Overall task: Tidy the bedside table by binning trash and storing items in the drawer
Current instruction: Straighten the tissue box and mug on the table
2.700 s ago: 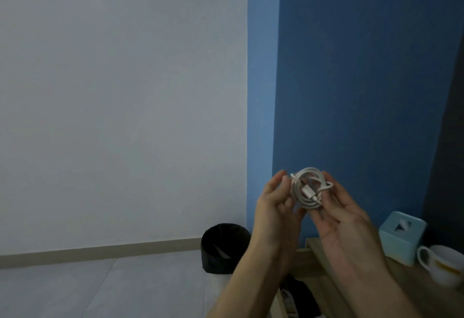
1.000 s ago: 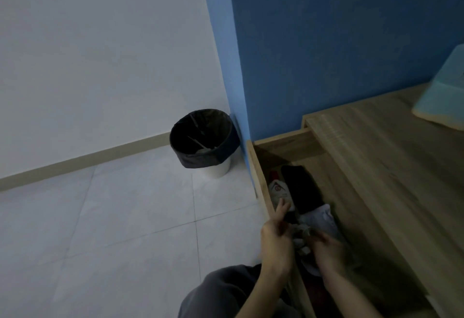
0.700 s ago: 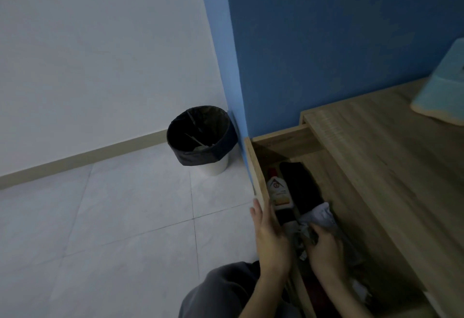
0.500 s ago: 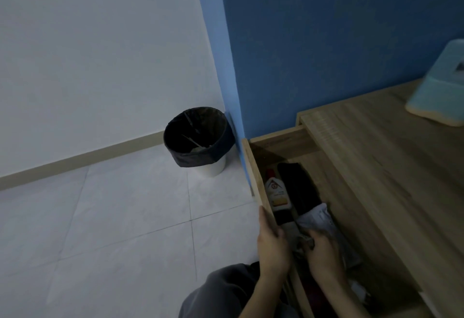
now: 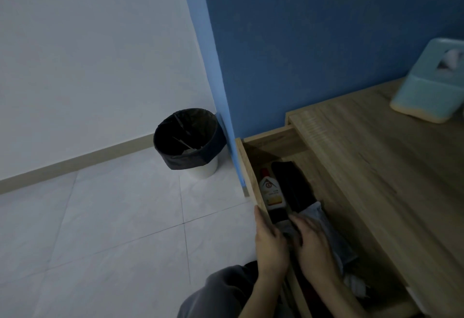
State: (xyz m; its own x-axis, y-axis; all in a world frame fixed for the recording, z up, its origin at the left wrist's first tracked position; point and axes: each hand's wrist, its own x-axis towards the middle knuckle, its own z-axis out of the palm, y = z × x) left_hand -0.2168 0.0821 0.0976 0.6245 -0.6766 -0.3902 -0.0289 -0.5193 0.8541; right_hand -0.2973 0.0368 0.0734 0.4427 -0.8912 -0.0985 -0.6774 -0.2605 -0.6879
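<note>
The bedside table's drawer [image 5: 247, 167] stands pulled out below the wooden table top [image 5: 376, 167]. My left hand [image 5: 270, 244] rests against the drawer's front panel, fingers straight along its outer face. Inside the drawer, my right hand [image 5: 313, 242] lies palm down on the contents and is blurred. The white cable is hidden, and whatever is under that palm cannot be made out. The drawer holds a bottle [image 5: 272, 192] with a red cap and white label, a flat black item [image 5: 291, 187] and a grey pouch [image 5: 329, 229].
A bin [image 5: 187, 141] with a black liner stands on the tiled floor at the blue wall's corner, left of the drawer. A pale teal tissue box [image 5: 431, 84] sits at the far right of the table top. My knee shows at the bottom edge.
Both hands came down from chest height with the coiled cable into the drawer. My left hand then moved out to the drawer's front panel, and my right hand stayed inside.
</note>
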